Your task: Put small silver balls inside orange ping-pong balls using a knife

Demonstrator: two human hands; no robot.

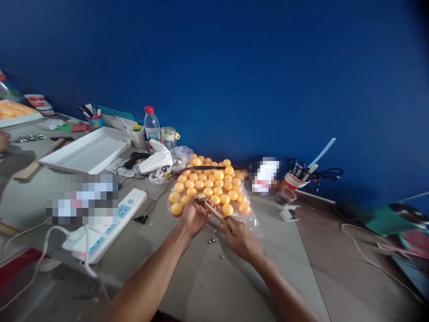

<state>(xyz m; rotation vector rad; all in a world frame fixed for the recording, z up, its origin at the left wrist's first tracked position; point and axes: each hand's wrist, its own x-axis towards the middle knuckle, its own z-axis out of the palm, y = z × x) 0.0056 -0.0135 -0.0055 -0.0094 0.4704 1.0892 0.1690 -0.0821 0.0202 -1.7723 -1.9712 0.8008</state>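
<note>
Two hands close together. Right hand (239, 235): fingers wrapped around wooden-handled tool (217, 213), its tip by left hand (194, 217). Left fingers bent; cannot tell what they pinch. Just past fingertips: many orange balls (217, 191), clear plastic (254, 226). Nearer than fingers: little shiny beads (213, 240) on gray table (211, 286). Left of fingers: white power strip (132, 201).

Hands (241, 238) meet at a wooden-handled tool (215, 212) near orange balls (227, 209).

Bare forearms (152, 273), bare fingers (230, 225), possibly dark reddish clothing (164, 317) at the lower edge.
</note>
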